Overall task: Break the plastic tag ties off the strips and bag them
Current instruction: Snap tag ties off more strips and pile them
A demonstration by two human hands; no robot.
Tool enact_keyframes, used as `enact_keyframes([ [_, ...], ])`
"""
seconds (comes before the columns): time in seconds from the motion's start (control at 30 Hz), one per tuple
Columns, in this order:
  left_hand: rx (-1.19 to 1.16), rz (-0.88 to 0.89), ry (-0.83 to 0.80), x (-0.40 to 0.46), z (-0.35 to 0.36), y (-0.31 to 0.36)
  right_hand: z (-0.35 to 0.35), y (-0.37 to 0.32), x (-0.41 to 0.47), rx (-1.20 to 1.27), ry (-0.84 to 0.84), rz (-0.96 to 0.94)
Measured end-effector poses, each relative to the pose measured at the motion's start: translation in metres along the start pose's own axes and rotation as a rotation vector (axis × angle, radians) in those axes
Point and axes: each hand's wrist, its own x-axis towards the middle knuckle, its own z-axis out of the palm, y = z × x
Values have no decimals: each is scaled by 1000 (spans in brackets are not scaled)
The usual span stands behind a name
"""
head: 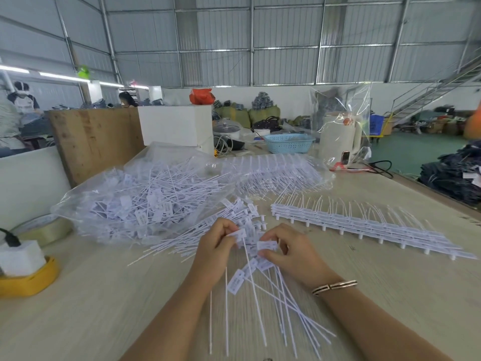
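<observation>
Tape first, far left of the frame: a pale roll of clear packing tape [43,229] lies flat on the light wooden table [104,295]. Just right of it, centre left, sits the clear plastic bag [125,201], heaped with loose white plastic tag ties. Lower centre now: the left hand [216,250] pinches the flat head of one white tag tie [238,234] between thumb and fingers, tail trailing toward the camera. Beside it, the right hand [291,252] has fingers curled round the heads of a connected bunch [266,246]. Looks like the snapping step, one tie parting from the bunch. Right of centre, a stack of whole white strips [364,226] waits untouched. Next, probably: twist the tie free and gather the loose ones toward the bag's mouth.
</observation>
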Motion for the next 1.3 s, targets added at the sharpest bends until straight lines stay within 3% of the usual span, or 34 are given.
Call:
enact_keyframes([
  [0.17, 118, 21, -19, -1, 2, 0, -1, 7, -2, -85, -89, 36],
  [0.33, 240, 41, -72, -4, 7, 3, -5, -4, -3, -124, 82, -100],
  [0.5, 317, 85, -128, -4, 10, 4, 4, -16, -7, -239, -73, -215],
  [0.83, 292, 134, -170, -5, 11, 4, 7, -15, -3, -269, -42, -85],
  [1.0, 395, 121, -26, 0, 9, -3, 2, -12, -4, -295, 17, -85],
  [1.3, 380, 117, -137, 1, 12, -5, 5, -13, -3, -438, 18, -105],
])
